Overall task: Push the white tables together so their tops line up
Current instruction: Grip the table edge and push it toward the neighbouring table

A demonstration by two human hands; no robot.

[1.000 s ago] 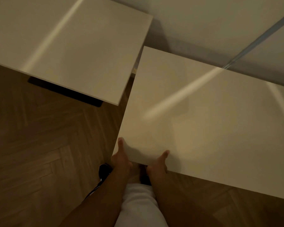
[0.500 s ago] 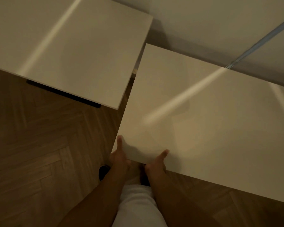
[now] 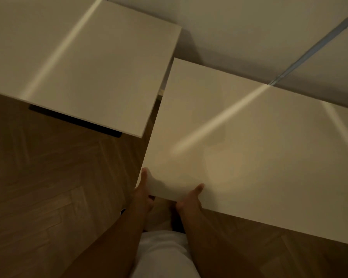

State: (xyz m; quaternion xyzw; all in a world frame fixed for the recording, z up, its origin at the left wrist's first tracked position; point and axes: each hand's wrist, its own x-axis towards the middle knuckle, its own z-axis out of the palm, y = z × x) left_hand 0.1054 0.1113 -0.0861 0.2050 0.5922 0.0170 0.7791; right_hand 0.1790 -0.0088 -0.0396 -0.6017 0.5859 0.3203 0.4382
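Note:
Two white tables fill the view. The left table (image 3: 84, 63) sits further back, its near edge well behind that of the right table (image 3: 249, 147). A narrow gap separates their facing sides, wider toward me. My left hand (image 3: 142, 192) grips the right table's near left corner, thumb lying on the top. My right hand (image 3: 190, 199) grips the same table's near edge a little to the right, thumb on top and fingers hidden underneath.
A dark table foot (image 3: 74, 120) shows on the wooden herringbone floor (image 3: 48, 197) under the left table. A pale wall (image 3: 249, 33) with a metal strip (image 3: 313, 43) runs behind both tables. My white-clad leg (image 3: 163, 255) is below the hands.
The right table has slid slightly away from me and toward the left table, with both hands holding its near edge. The gap between the tops has narrowed a little.

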